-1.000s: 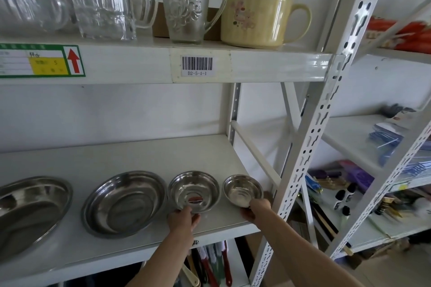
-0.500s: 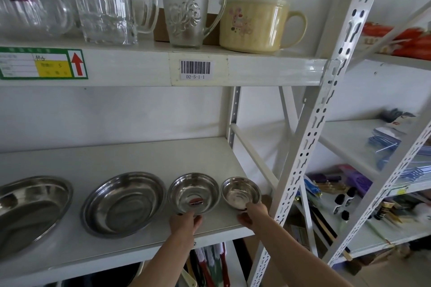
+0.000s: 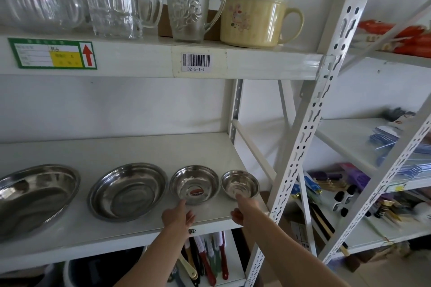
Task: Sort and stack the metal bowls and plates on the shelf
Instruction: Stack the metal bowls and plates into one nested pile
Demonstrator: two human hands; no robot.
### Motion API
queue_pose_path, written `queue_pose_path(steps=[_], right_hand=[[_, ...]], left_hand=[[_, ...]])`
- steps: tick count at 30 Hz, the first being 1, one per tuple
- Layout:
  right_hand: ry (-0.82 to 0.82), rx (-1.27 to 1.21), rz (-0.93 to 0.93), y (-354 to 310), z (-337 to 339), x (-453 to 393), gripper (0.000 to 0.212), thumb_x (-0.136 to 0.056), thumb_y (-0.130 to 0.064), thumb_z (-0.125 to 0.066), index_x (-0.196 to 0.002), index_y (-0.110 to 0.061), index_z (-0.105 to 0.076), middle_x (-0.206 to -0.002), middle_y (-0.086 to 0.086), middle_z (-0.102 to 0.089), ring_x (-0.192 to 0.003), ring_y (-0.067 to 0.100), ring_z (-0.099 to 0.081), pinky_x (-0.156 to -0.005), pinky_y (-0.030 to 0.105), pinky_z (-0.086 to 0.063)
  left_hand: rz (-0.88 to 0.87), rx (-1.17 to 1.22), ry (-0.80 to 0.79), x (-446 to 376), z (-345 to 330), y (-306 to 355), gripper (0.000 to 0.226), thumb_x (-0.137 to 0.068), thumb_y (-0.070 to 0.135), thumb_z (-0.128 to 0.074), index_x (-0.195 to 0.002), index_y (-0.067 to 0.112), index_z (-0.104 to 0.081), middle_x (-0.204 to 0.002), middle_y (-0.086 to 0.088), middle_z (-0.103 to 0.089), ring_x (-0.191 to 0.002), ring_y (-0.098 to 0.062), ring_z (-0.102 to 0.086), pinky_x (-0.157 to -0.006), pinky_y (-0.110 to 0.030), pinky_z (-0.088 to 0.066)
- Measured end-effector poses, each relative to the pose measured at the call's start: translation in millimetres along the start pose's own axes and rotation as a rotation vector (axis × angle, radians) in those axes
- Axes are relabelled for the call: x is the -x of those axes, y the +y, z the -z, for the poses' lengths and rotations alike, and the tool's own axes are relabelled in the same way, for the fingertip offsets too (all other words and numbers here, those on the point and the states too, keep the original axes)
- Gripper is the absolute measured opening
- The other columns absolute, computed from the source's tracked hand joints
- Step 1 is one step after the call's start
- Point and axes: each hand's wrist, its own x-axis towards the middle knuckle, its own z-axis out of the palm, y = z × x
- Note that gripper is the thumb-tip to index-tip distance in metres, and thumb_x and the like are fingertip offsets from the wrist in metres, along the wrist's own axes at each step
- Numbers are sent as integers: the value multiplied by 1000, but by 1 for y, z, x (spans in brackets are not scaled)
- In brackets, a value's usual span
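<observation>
Four metal dishes line the front of the middle shelf (image 3: 140, 147) in the lower half of the frame: a large plate (image 3: 35, 196) at the left edge, a wide plate (image 3: 127, 190), a medium bowl (image 3: 194, 184) and a small bowl (image 3: 240, 184). The two bowls sit almost rim to rim, with no passage between them; a wider gap separates the two plates. Behind the whole row the shelf surface lies bare back to the wall, under the upper shelf (image 3: 256, 65). In front of the bowls a narrow strip of shelf holds the left hand (image 3: 178, 214) and right hand (image 3: 242, 209). At the right, the perforated upright (image 3: 310, 123) and a diagonal brace (image 3: 254, 149) close off that end.
</observation>
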Motion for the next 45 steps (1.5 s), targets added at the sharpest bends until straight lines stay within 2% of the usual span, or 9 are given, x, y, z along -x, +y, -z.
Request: queue_pose_path(steps=[7, 11, 19, 23, 28, 32, 36, 41, 45], right_hand=[[-102, 112, 83, -9, -35, 22, 26, -93, -30, -58, -95, -4, -56, -62, 7, -54, -54, 18, -54, -58, 30, -52], [-164, 142, 144, -21, -55, 32, 19, -94, -24, -54, -100, -6, -55, -64, 6, -54, -52, 16, -50, -47, 24, -46], [-254, 210, 176, -37, -108, 56, 23, -96, -17, -46, -76, -7, -52, -60, 7, -54, -47, 16, -50, -45, 24, -42], [-361, 272, 221, -36, -142, 67, 21, -92, -11, -48, -71, -13, -45, -65, 6, -48, -51, 17, -45, -48, 22, -37], [-446, 332, 238, -33, -188, 84, 18, -90, -3, -48, -73, -6, -52, -58, 10, -50, -35, 16, -47, -32, 12, -34], [-542, 379, 194, -31, -230, 96, 23, -92, -7, -49, -70, -10, -56, -57, 8, -51, -28, 11, -46, -34, 12, -37], [-593, 427, 166, -28, -278, 102, 20, -92, -10, -51, -75, -12, -60, -59, 5, -57, -43, 13, -50, -39, 15, -37], [-623, 444, 183, -23, -341, 107, 25, -94, -13, -49, -70, -14, -52, -57, 4, -53, -37, 11, -46, -46, 16, -34], [-619, 450, 270, -24, -385, 107, 25, -92, -9, -53, -67, -10, -52, -58, 8, -52, -37, 12, -44, -44, 16, -34]], left_hand=[[-58, 20, -28, 22, 2, 14, 28, -87, 20, -67, -102, 2, -52, -68, -10, -49, -58, -17, -45, -57, -31, -46], [-99, 32, -81, 30, 7, 27, 23, -89, 18, -63, -69, 8, -55, -56, -3, -46, -50, -15, -38, -51, -28, -35], [-114, 113, -109, 35, 38, 53, 31, -94, 15, -52, -63, 11, -49, -42, 3, -44, -33, -9, -37, -46, -24, -29], [-135, 149, -7, 34, 54, 69, 27, -93, 9, -48, -66, 12, -49, -53, -1, -45, -43, -11, -39, -51, -24, -31], [-172, 271, 98, 21, 83, 92, 27, -96, 9, -44, -69, 10, -50, -61, -4, -47, -48, -13, -44, -55, -25, -39], [-224, 303, 160, 5, 118, 113, 30, -95, 6, -45, -66, 9, -49, -56, -6, -43, -34, -11, -40, -42, -21, -34], [-261, 343, 205, -6, 158, 137, 35, -94, 2, -41, -61, 11, -41, -56, -5, -34, -24, -8, -33, -36, -17, -27], [-358, 350, 364, -21, 211, 164, 27, -94, 7, -49, -67, 13, -44, -57, -3, -36, -33, -7, -35, -33, -17, -26], [-393, 382, 451, -30, 251, 184, 10, -95, 13, -53, -102, 8, -58, -67, -5, -46, -56, -14, -41, -50, -22, -38]])
